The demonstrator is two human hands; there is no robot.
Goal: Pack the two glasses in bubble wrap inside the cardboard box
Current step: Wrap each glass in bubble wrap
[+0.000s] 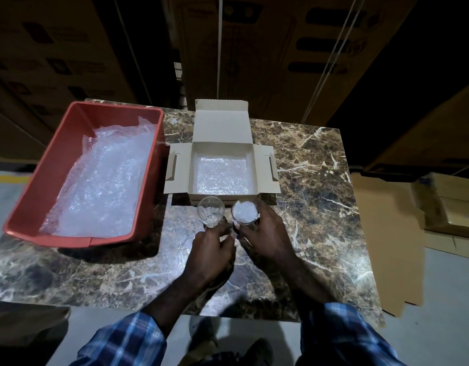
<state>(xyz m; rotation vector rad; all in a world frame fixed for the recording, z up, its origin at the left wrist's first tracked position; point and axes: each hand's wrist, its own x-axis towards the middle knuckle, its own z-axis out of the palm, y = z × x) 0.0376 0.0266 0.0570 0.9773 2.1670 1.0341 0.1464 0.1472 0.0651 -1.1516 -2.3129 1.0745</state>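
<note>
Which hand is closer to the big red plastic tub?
Left. The left hand holds the empty clear glass, just right of the red plastic tub. The right hand, gripping the bubble-wrap-stuffed glass, sits farther right.

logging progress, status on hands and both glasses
Left hand grips empty clear glass. Right hand grips bubble-wrap-stuffed glass. Open cardboard box lined, unobstructed.

I see a marble table (320, 180) underneath, with a red tub (43, 180) at nine o'clock. Flat cardboard (386, 233) lies at three o'clock, and big cartons (267, 48) stack up at twelve.
</note>
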